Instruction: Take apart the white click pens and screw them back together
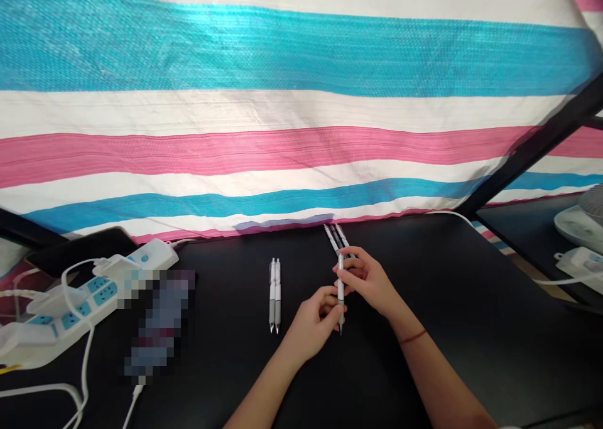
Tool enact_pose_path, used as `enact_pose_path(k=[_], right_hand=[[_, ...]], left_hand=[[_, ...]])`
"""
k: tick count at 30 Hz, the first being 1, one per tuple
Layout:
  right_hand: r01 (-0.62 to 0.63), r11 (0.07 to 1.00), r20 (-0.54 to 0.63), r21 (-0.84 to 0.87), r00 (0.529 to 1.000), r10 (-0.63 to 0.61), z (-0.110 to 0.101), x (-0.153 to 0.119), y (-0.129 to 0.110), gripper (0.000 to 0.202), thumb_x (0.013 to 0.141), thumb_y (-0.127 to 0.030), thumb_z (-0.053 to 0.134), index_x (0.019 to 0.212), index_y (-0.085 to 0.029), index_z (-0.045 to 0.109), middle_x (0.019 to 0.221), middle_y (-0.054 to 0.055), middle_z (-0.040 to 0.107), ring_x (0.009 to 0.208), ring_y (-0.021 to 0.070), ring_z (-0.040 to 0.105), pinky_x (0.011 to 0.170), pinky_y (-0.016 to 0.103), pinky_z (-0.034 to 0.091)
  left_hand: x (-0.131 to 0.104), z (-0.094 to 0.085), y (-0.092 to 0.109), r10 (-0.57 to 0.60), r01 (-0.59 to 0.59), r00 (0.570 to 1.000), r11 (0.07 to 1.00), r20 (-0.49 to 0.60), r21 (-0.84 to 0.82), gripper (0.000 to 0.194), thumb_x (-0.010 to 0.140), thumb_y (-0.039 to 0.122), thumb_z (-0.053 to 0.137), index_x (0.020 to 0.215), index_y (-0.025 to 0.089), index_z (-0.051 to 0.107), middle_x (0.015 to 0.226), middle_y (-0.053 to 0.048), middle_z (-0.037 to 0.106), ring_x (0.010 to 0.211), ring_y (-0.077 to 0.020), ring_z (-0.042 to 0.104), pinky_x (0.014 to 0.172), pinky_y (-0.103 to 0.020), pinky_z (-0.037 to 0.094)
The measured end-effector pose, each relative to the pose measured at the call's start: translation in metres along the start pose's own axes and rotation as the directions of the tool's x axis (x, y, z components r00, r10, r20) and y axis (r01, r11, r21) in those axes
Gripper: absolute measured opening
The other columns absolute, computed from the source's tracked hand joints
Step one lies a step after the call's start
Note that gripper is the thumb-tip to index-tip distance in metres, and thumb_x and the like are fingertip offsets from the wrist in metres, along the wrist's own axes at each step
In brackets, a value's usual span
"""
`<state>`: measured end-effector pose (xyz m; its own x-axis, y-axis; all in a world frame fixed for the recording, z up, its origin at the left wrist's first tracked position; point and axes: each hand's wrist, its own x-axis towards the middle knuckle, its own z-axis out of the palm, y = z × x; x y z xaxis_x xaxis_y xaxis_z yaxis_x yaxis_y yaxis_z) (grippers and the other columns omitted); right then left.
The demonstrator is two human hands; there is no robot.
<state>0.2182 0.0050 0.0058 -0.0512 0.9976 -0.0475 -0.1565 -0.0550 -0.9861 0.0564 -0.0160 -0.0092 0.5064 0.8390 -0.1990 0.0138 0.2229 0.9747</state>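
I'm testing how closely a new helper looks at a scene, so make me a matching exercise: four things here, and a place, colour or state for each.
Things:
1. Held pen
2. Pair of pens
3. Power strip
4. Large sheet

Places, colours and states:
A. Striped in blue, pink and white
B. Lying side by side on the black tabletop, to the left of both hands
C. Between the fingers of the left hand and the right hand
D. White with blue socket panels, some with plugs in them

Right pairs: 1-C, 2-B, 3-D, 4-A
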Motion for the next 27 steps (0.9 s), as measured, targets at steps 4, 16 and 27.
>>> enact_pose_path(k=[4,16,27], right_hand=[[-0.011,1.000,0.019,-0.005,1.000,0.011,-0.0010,-0.0012,-0.0017,0.043,0.073,-0.033,0.070,0.110,-0.021,0.051,0.086,0.003,0.064,0.069,0.0187,0.067,0.052,0.029,0.057],[-0.008,1.000,0.005,-0.008,1.000,0.008,0.0005,-0.0036,-0.0061,0.046,0.073,-0.035,0.071,0.113,-0.022,0.053,0.089,0.004,0.067,0.074,0.0205,0.068,0.056,0.030,0.058],[-0.009,1.000,0.043,-0.022,0.999,0.010,0.0007,-0.0036,-0.0063,0.044,0.074,-0.034,0.070,0.112,-0.021,0.054,0.090,0.006,0.068,0.077,0.0212,0.068,0.059,0.031,0.058]], left_hand=[[-0.0008,-0.0005,0.0002,0.027,-0.028,0.999,0.999,0.030,0.045,0.036,0.083,0.034,0.057,0.115,0.017,0.057,0.085,-0.005,0.062,0.074,-0.0157,0.059,0.064,-0.028,0.052],[-0.0006,-0.0029,-0.0013,0.021,-0.024,0.998,0.999,0.056,0.045,0.040,0.085,0.032,0.055,0.123,0.019,0.053,0.086,-0.004,0.060,0.075,-0.0144,0.057,0.066,-0.029,0.051],[0.0003,-0.0041,-0.0017,0.020,-0.023,0.998,0.999,0.063,0.046,0.037,0.085,0.031,0.056,0.120,0.017,0.054,0.084,-0.004,0.059,0.076,-0.0149,0.058,0.066,-0.028,0.051]])
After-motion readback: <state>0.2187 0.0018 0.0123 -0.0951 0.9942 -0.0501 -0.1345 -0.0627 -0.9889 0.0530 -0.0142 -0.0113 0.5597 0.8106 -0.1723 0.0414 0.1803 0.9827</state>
